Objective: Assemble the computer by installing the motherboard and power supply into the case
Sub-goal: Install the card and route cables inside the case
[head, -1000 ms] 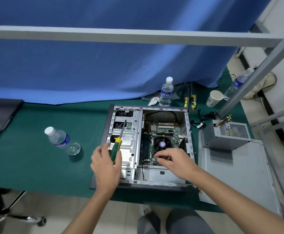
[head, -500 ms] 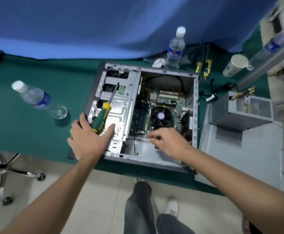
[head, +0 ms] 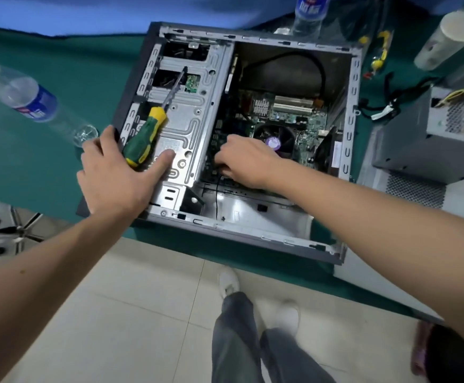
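Observation:
The open grey computer case (head: 253, 239) lies on its side on the green table. The motherboard (head: 294, 117) with its CPU fan (head: 273, 140) sits inside. The grey power supply (head: 418, 145) stands outside the case, to the right. My left hand (head: 115, 175) rests flat on the silver drive cage (head: 186, 111), thumb stretched out, and the handle of the green and yellow screwdriver (head: 145, 136) lies between thumb and forefinger. My right hand (head: 247, 161) reaches into the case at the motherboard's near left edge. Its fingers curl down and the tips are hidden.
A water bottle (head: 23, 98) lies left of the case, and another bottle (head: 308, 12) stands behind it. A paper cup (head: 446, 40), yellow tools (head: 380, 51) and loose cables (head: 385, 106) are at the back right. The case's side panel (head: 460, 197) lies under the power supply.
My head has tipped down and closer, so the case fills more of the view. My left hand has lowered flat onto the drive cage. My right hand has shifted left along the board's edge.

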Tool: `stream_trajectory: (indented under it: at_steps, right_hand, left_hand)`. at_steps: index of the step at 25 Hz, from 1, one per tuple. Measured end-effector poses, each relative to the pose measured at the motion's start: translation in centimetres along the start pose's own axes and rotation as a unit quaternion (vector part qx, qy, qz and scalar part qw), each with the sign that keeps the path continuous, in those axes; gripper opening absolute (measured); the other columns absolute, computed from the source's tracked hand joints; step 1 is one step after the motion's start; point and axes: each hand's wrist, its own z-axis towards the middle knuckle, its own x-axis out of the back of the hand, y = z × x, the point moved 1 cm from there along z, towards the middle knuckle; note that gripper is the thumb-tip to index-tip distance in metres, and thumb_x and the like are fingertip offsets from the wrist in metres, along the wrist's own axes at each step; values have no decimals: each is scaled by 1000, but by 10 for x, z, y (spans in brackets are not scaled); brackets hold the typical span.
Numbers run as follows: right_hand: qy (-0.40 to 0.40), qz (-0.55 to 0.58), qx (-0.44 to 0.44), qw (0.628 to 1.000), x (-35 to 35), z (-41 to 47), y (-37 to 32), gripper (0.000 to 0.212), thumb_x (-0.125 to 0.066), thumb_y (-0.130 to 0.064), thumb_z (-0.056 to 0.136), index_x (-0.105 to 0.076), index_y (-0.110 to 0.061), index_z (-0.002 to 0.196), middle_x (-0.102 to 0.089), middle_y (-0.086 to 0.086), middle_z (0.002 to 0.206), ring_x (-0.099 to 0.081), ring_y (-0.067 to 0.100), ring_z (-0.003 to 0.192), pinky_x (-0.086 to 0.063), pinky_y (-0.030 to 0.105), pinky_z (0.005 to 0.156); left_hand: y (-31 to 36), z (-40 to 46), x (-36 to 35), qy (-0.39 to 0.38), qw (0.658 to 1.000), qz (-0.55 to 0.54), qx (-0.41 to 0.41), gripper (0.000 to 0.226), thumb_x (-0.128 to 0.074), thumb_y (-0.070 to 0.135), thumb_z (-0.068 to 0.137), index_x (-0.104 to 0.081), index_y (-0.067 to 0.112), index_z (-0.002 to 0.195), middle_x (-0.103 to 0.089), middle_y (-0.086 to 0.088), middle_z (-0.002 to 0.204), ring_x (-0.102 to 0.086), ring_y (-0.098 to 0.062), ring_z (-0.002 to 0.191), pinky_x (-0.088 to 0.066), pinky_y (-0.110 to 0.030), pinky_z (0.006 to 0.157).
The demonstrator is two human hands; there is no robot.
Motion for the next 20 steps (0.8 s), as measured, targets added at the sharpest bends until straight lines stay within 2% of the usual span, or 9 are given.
stream_trajectory:
  at_steps: [3,7,10,12,17,20]
  right_hand:
    - [-20,-17,15,1000,-5,13,2,7,-61,-17,93,-64,-12,96,-45,7,85,-57,34,92,-38,34,70]
    - [-59,-82,44,994,-11,25,2,6,-57,-7,90,-60,-3,88,-65,16,93,-63,35,87,-51,35,72]
    - [-76,-114,69,988,-16,31,-3,18,-50,-2,92,-64,-2,104,-66,16,102,-61,33,86,-51,35,73]
    - [-69,-142,102,982,-17,36,-8,27,-44,-4,95,-62,-5,115,-65,14,112,-63,32,94,-53,38,80]
    - [-74,-212,154,962,-24,41,-13,32,-38,-6,100,-56,-5,125,-63,10,123,-63,30,106,-54,40,88]
    - [-73,-198,146,967,-21,40,-16,34,-34,-8,103,-55,-3,130,-60,13,130,-60,30,113,-52,39,92]
  left_hand:
    - [-1,-3,-2,0,999,-11,-31,96,-49,86,74,-31,28,148,-37,-9,145,-39,-31,133,-32,-52,110]
    - [-2,-2,-2,-5,998,-19,-52,76,-47,78,81,-34,39,145,-31,-8,153,-34,-31,139,-30,-52,112]
    - [-2,-3,-2,-2,998,-14,-59,71,-43,73,86,-34,38,147,-29,-9,155,-31,-30,141,-28,-51,113]
    - [-2,-2,-1,-2,998,-12,-61,68,-42,71,88,-35,37,146,-29,-9,155,-31,-30,141,-28,-51,113]
    - [-3,-3,-1,-8,998,-9,-59,68,-42,73,87,-35,38,146,-29,-9,155,-31,-30,141,-28,-52,113]
    - [-2,-2,-1,-8,998,-13,-58,68,-42,73,87,-36,39,146,-29,-9,155,-32,-30,140,-28,-52,113]
